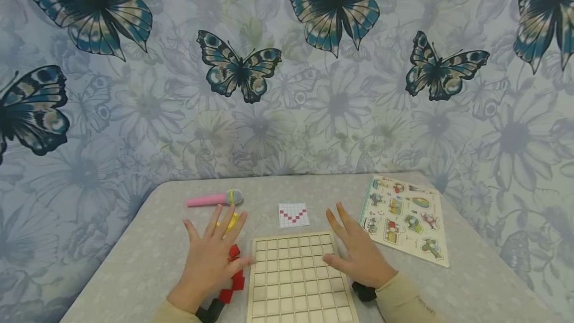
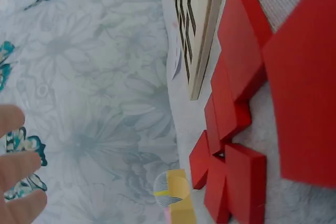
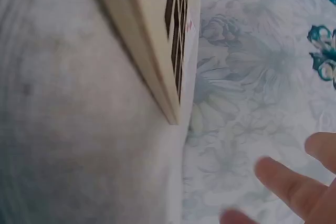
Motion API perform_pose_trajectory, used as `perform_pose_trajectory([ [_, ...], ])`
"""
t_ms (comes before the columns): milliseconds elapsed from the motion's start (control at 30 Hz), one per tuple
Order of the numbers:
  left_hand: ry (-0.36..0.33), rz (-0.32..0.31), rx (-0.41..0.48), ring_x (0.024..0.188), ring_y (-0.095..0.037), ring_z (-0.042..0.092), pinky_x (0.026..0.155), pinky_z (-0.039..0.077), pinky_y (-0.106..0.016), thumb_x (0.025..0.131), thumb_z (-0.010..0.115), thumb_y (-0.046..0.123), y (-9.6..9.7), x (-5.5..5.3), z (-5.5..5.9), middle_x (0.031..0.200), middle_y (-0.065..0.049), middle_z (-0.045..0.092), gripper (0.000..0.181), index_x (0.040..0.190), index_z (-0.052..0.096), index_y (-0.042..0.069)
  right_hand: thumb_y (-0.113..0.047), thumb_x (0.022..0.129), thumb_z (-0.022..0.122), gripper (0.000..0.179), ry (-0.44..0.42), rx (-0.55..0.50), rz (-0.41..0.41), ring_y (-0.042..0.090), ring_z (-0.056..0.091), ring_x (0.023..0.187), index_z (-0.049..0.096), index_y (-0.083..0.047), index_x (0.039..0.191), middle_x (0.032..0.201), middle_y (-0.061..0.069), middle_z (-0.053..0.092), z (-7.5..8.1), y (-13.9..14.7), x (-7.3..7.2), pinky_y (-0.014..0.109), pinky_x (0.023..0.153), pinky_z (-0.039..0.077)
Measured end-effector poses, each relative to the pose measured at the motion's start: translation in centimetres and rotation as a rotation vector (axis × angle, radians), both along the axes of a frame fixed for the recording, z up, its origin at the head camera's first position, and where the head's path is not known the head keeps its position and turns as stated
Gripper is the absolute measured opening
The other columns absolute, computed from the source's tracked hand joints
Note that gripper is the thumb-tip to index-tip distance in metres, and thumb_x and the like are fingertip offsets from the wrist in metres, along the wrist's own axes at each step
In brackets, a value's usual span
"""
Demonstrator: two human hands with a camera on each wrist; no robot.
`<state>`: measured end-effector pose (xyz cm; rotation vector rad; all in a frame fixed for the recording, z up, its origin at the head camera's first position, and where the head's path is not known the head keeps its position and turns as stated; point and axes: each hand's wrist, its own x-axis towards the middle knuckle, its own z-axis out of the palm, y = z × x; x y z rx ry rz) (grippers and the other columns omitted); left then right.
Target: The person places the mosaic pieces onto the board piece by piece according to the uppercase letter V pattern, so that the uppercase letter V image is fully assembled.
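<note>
Left hand (image 1: 210,258) and right hand (image 1: 360,253) held with fingers spread, a wooden board (image 1: 291,278) (marked in squares) laid between them on a table (image 1: 130,263), red blocks (image 1: 238,282) partly hidden by the left hand, a card (image 1: 293,215) set beyond.

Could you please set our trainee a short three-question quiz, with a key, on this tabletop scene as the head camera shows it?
1. Multiple choice: What lies just beyond the far edge of the wooden grid board?
A) a red block
B) a small patterned card
C) a black block

2. True or false: The left hand and the right hand both hold nothing.

3. Fill in the blank: The microphone on the table has a ____ handle.

Key: 1. B; 2. True; 3. pink.
</note>
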<state>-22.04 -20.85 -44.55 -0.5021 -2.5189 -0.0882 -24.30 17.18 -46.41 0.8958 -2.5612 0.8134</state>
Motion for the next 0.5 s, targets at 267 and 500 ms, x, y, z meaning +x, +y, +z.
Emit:
perform_pose_trajectory([
  [267,-0.075,0.173,0.406,0.075,-0.019,0.066,0.059,0.051,-0.036,0.096,0.072,0.026,-0.8,-0.7,-0.3,0.108,-0.005,0.073,0.033,0.127,0.071,0.014,-0.035,0.104,0.063,0.054,-0.327,-0.198,0.065,0.008,0.045,0.047,0.052,-0.011,0.151,0.144,0.019,0.059,-1.0,1.1,-1.4,0.028,0.048,0.046],
  [500,-0.461,0.298,0.459,0.065,-0.011,0.059,0.052,0.046,-0.031,0.095,0.073,0.026,-1.5,-1.5,-0.7,0.094,-0.001,0.074,0.019,0.11,0.073,0.015,-0.032,0.101,0.068,0.045,-0.347,-0.103,0.037,0.003,0.048,0.055,0.064,-0.008,0.139,0.146,0.015,0.06,-1.5,1.3,-1.8,0.026,0.055,0.045],
])
